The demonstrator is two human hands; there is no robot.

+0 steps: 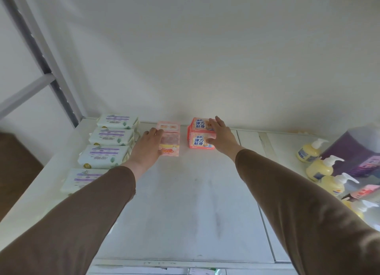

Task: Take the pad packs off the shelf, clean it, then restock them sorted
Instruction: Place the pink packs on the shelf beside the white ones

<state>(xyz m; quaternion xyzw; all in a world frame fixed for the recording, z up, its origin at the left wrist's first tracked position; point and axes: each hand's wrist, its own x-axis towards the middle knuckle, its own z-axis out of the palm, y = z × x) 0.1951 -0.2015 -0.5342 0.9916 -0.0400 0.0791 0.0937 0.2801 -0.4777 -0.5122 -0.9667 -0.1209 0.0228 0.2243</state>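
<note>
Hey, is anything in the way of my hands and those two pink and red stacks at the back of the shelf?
Nothing visible. The left hand already touches the pink stack, and the right hand touches the red stack.
</note>
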